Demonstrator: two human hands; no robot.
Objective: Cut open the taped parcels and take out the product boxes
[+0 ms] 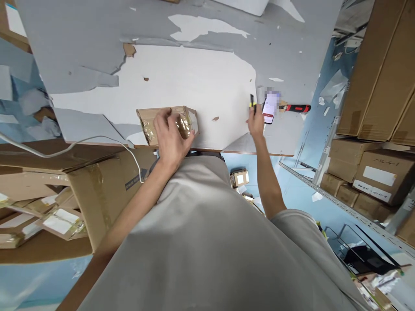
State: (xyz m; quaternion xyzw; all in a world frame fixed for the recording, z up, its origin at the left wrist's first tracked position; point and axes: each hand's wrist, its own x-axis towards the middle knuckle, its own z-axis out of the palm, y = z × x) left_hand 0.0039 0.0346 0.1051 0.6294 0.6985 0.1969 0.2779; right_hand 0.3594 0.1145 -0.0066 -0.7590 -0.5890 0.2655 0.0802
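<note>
My left hand [170, 140] grips a small cardboard box [149, 113] at the table's front edge. Its fingers lie over the top and its thumb is at the right side. Shiny brown packing tape covers part of the box. Over the right part of the table, my right hand [256, 123] is closed round a black and yellow box cutter [252, 103], which points away from me. Close beside that hand lies a phone [269, 108] with its screen lit. A tool with a red and black handle [298, 108] lies to the phone's right, its far end partly hidden.
The table [223, 82] has torn grey covering over white. A white cable [81, 140] crosses its left front edge. At the lower left stands a large open carton [94, 198] beside smaller boxes. Shelves with cartons [376, 172] rise on the right. A white container [248, 5] is at the back.
</note>
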